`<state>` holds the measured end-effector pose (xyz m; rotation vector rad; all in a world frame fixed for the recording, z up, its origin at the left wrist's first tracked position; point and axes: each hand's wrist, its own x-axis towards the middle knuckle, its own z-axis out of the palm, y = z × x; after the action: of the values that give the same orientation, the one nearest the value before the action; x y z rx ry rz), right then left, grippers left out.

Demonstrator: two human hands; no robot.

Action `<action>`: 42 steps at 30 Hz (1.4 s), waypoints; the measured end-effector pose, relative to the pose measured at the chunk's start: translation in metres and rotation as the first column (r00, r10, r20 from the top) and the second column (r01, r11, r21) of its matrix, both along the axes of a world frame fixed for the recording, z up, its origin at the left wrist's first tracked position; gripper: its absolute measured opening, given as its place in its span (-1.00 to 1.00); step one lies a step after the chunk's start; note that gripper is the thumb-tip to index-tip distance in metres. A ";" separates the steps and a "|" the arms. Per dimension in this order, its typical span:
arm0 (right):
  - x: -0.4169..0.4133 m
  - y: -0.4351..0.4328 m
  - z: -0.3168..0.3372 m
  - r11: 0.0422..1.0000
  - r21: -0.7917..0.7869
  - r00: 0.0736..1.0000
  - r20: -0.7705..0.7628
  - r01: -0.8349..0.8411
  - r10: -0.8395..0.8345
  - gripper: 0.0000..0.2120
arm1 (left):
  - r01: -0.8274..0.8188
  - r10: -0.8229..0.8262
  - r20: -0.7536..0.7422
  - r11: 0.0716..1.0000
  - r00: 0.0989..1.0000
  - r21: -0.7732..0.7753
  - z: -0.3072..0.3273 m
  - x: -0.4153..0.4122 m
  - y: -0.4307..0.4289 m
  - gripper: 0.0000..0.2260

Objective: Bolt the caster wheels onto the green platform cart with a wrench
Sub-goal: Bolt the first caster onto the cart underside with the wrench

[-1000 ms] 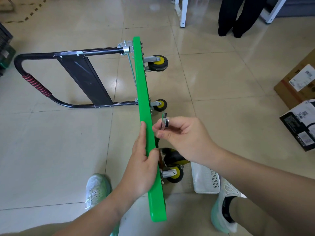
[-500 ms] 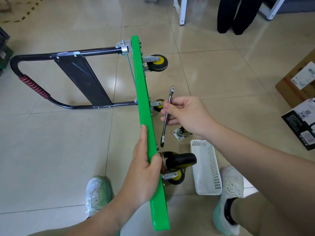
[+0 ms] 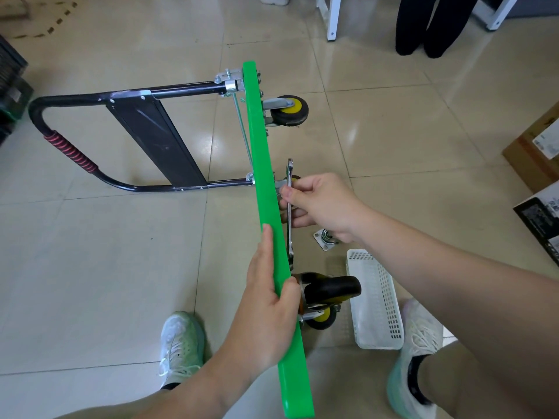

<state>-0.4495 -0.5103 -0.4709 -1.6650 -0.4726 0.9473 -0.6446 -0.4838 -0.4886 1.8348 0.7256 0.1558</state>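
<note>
Green platform cart (image 3: pixel 266 189) on edge in left grip (image 3: pixel 266 313), wrench (image 3: pixel 289 207) in right grip (image 3: pixel 320 207), white basket (image 3: pixel 378 303) beside.

cart (image 3: pixel 266 189) on edge, I see its green deck end-on | left hand (image 3: pixel 266 316) grips top edge | right hand (image 3: pixel 320 204) pinches wrench (image 3: pixel 289 213) beside underside | casters (image 3: pixel 289 110) bolted on | loose caster plate (image 3: pixel 325 238) by white basket (image 3: pixel 376 300)

No legible text (labels on the cardboard boxes (image 3: pixel 541 146) too blurred).
</note>
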 end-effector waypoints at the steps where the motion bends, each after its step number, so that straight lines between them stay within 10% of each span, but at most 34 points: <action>1: 0.000 0.000 0.000 1.000 -0.007 1.000 -0.002 0.002 -0.002 -0.85 | -0.001 0.001 0.000 1.000 1.000 -0.002 0.000 0.000 0.000 -0.29; 31: -0.071 -0.075 0.018 0.936 0.351 0.972 0.207 0.033 -0.112 -0.73 | -0.025 0.025 -0.008 0.999 1.000 0.021 0.002 0.001 -0.005 -0.28; 42: -0.007 -0.055 0.034 0.959 0.213 0.983 -0.050 0.185 -0.178 -0.89 | -0.025 0.025 -0.025 1.000 0.999 0.006 0.002 0.001 -0.005 -0.28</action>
<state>-0.4563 -0.5652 -0.4369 -1.4667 -0.3811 0.7565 -0.6432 -0.4887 -0.4864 1.8369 0.7661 0.1514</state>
